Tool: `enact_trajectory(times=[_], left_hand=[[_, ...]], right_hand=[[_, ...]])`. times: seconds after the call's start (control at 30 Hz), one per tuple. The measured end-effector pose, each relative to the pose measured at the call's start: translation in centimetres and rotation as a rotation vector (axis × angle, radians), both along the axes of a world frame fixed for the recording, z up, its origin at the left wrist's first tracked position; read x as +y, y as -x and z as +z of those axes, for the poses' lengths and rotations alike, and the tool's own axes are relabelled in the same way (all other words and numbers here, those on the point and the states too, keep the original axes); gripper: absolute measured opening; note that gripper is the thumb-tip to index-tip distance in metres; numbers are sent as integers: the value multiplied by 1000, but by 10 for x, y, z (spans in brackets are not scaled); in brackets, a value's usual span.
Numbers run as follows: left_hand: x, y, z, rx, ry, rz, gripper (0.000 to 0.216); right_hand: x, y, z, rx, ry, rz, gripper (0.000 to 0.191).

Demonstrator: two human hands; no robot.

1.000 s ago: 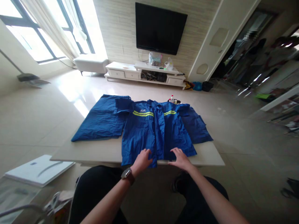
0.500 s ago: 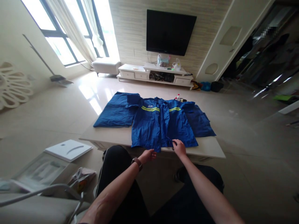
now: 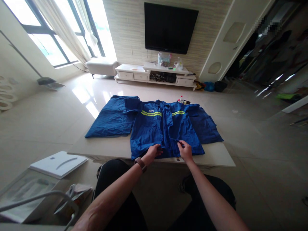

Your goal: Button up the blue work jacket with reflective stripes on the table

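Note:
A blue work jacket [image 3: 166, 130] with yellow reflective stripes lies spread face up on a low beige table [image 3: 216, 155]. My left hand [image 3: 154, 150] pinches the left front panel near the bottom hem. My right hand [image 3: 184, 150] pinches the edge of the right front panel close to the hem. A watch sits on my left wrist. A second blue garment [image 3: 110, 117] lies flat on the table to the left of the jacket.
A small bottle [image 3: 181, 99] and odds stand at the table's far edge. A white flat box [image 3: 59, 163] rests on a stand at my left. A TV cabinet [image 3: 154, 75] and wall TV [image 3: 169, 27] are at the back. Tiled floor surrounds the table.
Both hands have moved up from the table edge onto the jacket's lower front and closed on the fabric at each side of the opening. The view shifted slightly.

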State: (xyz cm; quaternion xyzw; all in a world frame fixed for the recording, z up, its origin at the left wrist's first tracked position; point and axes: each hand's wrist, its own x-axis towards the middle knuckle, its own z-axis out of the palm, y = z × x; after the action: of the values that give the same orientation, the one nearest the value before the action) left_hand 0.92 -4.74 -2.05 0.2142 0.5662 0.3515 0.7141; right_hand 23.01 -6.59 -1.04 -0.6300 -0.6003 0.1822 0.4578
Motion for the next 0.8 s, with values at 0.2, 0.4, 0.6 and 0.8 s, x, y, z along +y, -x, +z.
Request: enact_trajectory(times=[0.2,0.4,0.6,0.8], left_hand=[[53,-9,16,-72,-150,147,9],[66,-13,20,-58,-298,105,14],[67,-8,40,42,-383,-100,18],[71,-7,36,167,-418,-218,21]], right_hand=[[38,13,25,113,50,22,30],[54,25,23,137,84,12,25],[71,26,25,181,37,-36,12],[73,30,24,221,114,9,13]])
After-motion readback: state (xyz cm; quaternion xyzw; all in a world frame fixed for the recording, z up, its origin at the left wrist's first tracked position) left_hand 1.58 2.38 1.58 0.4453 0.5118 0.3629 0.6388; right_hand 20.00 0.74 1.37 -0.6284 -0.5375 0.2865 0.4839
